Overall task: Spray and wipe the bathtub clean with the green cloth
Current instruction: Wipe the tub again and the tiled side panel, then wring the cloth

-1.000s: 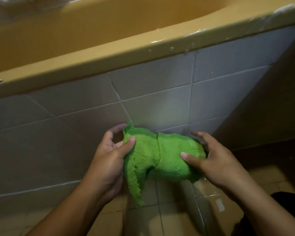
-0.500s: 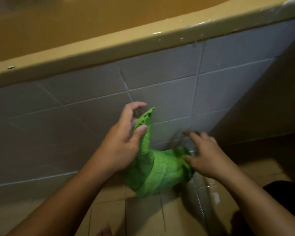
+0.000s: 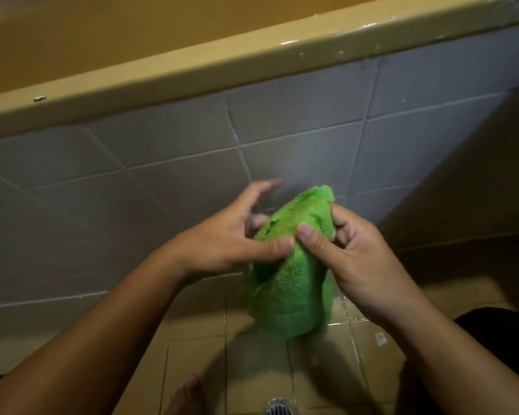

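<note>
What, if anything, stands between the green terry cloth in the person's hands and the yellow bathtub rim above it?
Nothing visible does. The left hand and right hand hold the green terry cloth in the air before the grey tiled panel, with the yellow bathtub rim clear above.

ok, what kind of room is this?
Almost certainly a bathroom: a mustard-yellow bathtub with a grey tiled side panel, and a wet tiled floor with a floor drain.
</note>
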### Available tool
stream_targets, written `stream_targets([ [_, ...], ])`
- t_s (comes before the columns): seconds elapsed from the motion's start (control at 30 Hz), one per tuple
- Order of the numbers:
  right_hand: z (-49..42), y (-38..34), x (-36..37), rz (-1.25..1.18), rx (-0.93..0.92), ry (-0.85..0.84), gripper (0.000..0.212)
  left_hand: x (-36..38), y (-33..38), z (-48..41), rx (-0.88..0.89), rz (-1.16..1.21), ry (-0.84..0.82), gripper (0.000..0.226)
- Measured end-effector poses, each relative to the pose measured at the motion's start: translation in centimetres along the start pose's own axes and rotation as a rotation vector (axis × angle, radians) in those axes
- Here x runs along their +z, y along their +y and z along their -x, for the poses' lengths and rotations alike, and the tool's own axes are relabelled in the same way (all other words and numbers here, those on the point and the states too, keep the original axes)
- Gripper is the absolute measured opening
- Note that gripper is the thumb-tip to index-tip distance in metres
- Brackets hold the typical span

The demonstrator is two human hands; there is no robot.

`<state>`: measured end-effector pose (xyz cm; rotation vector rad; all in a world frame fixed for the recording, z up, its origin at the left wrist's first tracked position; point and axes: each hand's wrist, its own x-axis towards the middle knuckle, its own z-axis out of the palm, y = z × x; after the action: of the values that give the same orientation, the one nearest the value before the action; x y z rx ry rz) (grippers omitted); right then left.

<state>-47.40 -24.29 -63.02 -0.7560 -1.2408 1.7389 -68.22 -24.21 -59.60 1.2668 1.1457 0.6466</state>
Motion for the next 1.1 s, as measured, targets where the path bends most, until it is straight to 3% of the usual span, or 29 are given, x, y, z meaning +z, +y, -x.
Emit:
stream_targets([
  [0.07,0.1,-0.1,0.1,-0.075,0.042,0.102,0.034,-0.3,-1.2,0.2,-0.117,-0.016,-0.126,0.083],
  [0.13,0.1,-0.6,-0.5,-0.114,0.153,0.136,0.033,-0.5,-1.7,0.4,-0.136,0.000,-0.118,0.078],
  [0.2,0.4,-1.1,-1.7,-0.080,0.319,0.057,0.036,-0.9,-1.9,0.4,-0.103,0.174,0.002,0.067],
  [0.3,1.1,-1.7,-2.7,0.026,0.483,-0.095,0.067,-0.8,-2.4,0.4,-0.063,0.490,0.182,0.059],
  [0.4,1.2,-2.0,-2.4,-0.053,0.358,0.020,0.096,-0.1,-4.3,0.9,-0.240,0.606,0.041,0.088],
  [0.47,1.0,-2.3,-2.6,-0.160,0.262,0.124,0.096,0.8,-4.7,1.0,-0.282,0.790,-0.059,0.109],
  [0.53,1.0,-2.7,-3.1,-0.245,0.258,0.138,0.092,1.4,-4.6,0.8,-0.205,0.936,-0.046,0.114],
  [0.63,1.6,-2.9,-3.5,-0.124,0.313,0.027,0.097,1.6,-4.7,0.4,-0.080,1.011,0.074,0.100],
  [0.77,2.2,-2.2,-2.6,-0.099,0.282,-0.012,0.093,3.5,-6.1,0.8,-0.153,0.972,-0.154,0.088],
  [0.87,1.9,-1.8,-2.8,-0.237,0.241,0.013,0.101,4.2,-6.7,0.6,-0.194,0.844,-0.201,0.074],
  [0.93,1.9,-2.6,-2.9,-0.336,0.196,0.023,0.113,3.6,-6.9,0.6,-0.172,0.759,-0.148,0.074],
  [1.0,1.9,-3.5,-2.6,-0.303,0.171,0.064,0.111,3.2,-6.8,0.7,-0.160,0.697,-0.089,0.074],
  [1.1,1.8,-3.0,-3.6,0.005,0.246,0.116,0.100,3.7,-6.0,0.2,-0.142,0.614,0.154,0.067],
])
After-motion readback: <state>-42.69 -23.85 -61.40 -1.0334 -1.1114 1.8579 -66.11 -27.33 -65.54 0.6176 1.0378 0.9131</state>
